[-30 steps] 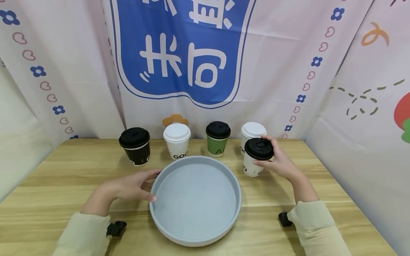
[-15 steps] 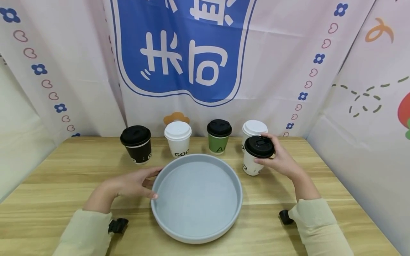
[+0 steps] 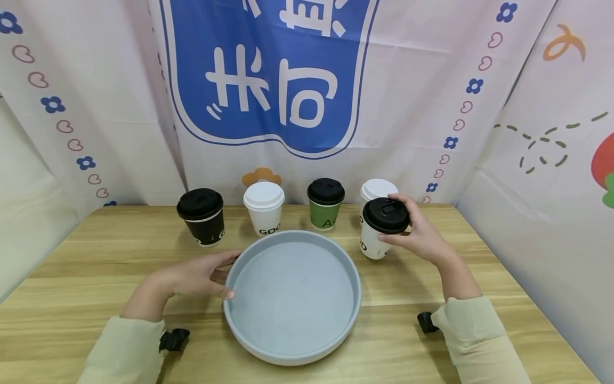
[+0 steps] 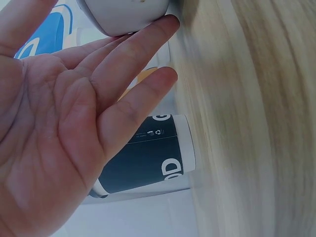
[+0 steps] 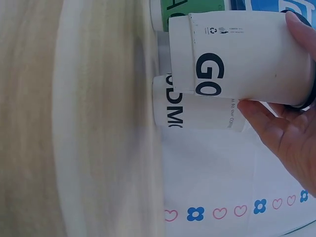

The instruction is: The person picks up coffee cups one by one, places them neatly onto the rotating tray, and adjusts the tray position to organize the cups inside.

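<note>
My right hand (image 3: 422, 237) grips a white paper cup (image 3: 374, 242) with a black lid, thumb and fingers around its upper part. In the right wrist view this white cup (image 5: 247, 59) hangs slightly above the table, its base apart from the wood. My left hand (image 3: 194, 277) rests against the left side of a round grey tray (image 3: 292, 298), thumb tip on the rim. Straight fingers (image 4: 136, 47) touch the tray's outer wall (image 4: 131, 15) in the left wrist view. Nothing lies in the tray.
Along the table's back stand a black cup (image 3: 205, 226), a white-lidded white cup (image 3: 265, 213), a green cup (image 3: 325, 210) and another white-lidded cup (image 3: 376, 188), partly hidden by the held one. A printed cloth (image 3: 408, 80) hangs behind the wooden table (image 3: 96, 266).
The held cup has shifted very slightly upward and to the left with my right hand. My left hand and the tray stay in place; the head view moves a little.
</note>
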Tool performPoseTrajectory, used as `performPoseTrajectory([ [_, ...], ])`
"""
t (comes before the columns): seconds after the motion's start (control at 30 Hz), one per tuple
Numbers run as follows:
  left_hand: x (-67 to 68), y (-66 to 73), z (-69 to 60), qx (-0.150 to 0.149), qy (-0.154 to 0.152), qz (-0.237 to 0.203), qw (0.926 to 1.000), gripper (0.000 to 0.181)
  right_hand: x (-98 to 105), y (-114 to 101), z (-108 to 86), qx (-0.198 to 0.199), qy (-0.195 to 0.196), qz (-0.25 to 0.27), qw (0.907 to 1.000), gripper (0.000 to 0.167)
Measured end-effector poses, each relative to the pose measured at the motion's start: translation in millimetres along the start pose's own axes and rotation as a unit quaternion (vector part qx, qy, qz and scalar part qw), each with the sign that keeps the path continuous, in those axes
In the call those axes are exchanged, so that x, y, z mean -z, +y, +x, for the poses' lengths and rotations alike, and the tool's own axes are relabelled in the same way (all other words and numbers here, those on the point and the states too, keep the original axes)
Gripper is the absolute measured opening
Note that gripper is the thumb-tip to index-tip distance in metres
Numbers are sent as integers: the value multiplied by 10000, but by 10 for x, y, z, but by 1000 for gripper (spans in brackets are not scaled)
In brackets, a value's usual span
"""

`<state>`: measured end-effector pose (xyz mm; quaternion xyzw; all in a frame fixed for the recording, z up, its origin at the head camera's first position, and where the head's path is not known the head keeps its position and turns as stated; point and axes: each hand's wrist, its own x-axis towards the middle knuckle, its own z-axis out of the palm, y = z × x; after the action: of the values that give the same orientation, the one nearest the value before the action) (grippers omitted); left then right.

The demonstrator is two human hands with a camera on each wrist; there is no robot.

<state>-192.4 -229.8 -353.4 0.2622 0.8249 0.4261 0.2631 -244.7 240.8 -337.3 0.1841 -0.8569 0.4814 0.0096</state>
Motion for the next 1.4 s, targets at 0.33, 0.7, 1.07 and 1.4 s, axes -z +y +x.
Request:
performPoseTrajectory([
  [0.33,-2,1,-7,-6,-8,-55,10000,97,-2,-166,-34,272,-139,128,9995,90],
  [0.7,-7,26,-9,85,28,-6,10000,97,-34,-321,-61,737,-427,392,9956,88],
  [1.07,0,6,1,11,15,-16,10000,97,-152,-456,-103,1041,-691,536,9907,92],
  [1.4,-9,25,-12,49,35,-78,10000,98,-283,-625,-153,1473,-1108,885,9789,93],
])
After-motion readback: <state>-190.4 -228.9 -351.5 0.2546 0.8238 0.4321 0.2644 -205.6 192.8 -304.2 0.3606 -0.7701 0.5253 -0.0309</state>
